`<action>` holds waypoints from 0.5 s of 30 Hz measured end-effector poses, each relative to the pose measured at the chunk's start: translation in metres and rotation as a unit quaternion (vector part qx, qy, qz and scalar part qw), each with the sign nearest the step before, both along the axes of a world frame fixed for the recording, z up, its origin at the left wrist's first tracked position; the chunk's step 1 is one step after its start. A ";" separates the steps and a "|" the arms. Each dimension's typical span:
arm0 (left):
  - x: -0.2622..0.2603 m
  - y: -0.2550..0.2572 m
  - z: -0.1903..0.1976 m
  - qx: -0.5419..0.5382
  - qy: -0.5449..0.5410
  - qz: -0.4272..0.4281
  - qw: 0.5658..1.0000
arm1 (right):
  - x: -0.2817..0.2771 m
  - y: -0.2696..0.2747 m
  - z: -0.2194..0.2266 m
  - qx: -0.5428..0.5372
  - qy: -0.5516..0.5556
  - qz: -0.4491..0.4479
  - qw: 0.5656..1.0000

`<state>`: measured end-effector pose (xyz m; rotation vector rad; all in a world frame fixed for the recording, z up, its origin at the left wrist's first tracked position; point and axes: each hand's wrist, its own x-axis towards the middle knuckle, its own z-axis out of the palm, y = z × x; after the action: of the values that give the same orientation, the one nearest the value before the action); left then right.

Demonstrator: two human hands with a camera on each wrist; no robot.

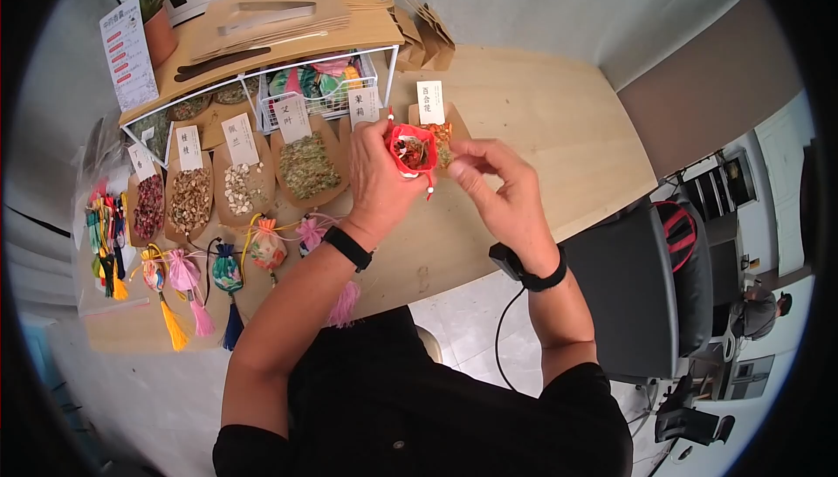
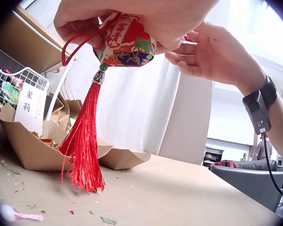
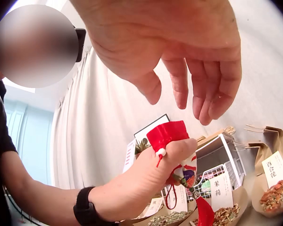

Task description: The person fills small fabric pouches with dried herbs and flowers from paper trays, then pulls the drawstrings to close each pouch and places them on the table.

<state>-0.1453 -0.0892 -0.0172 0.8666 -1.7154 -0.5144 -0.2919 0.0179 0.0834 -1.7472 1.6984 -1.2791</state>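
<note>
Your left hand [image 1: 377,176] grips one red pouch [image 2: 125,47], mouth up, over the table [image 1: 546,132]. Your right hand [image 1: 504,185], just beside it, holds nothing, its fingers loosely bent. Six paper trays [image 2: 35,148] carry six cards [image 1: 238,139]; five small pouches [image 1: 227,269] lie toward the near edge. Bare tabletop stretches right of the last tray to the table's right edge.

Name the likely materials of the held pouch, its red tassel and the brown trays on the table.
Pouch: cloth, perhaps brocade or a print; it gathers softly and carries a colourful pattern.
Tassel: glossy thread, silk or synthetic, hanging in fine separate strands.
Brown trays: probably kraft paper or thin card, matte, with thin edges.
</note>
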 end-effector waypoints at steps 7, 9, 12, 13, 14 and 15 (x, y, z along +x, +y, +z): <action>0.006 0.019 0.005 -0.065 -0.041 0.011 0.997 | 0.020 0.009 -0.020 0.028 0.127 0.000 0.992; 0.010 0.024 0.011 -0.081 -0.039 -0.016 0.996 | 0.021 0.008 -0.026 -0.031 0.120 -0.002 0.992; 0.028 0.030 0.025 -0.091 -0.003 -0.118 0.989 | 0.023 0.011 -0.022 -0.081 0.111 -0.012 0.990; 0.036 0.027 0.026 0.001 0.028 -0.194 0.981 | 0.023 0.013 -0.020 -0.092 0.108 -0.018 0.990; 0.045 0.024 0.025 0.094 0.058 -0.266 0.958 | 0.022 0.015 -0.019 -0.078 0.104 -0.025 0.991; 0.054 0.024 0.027 0.187 0.088 -0.331 0.921 | 0.022 0.017 -0.019 -0.064 0.099 -0.030 0.993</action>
<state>-0.0910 -0.0648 0.0097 0.4488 -1.7470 -1.3690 -0.2700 0.0348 0.0645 -1.9678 1.8254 -1.3029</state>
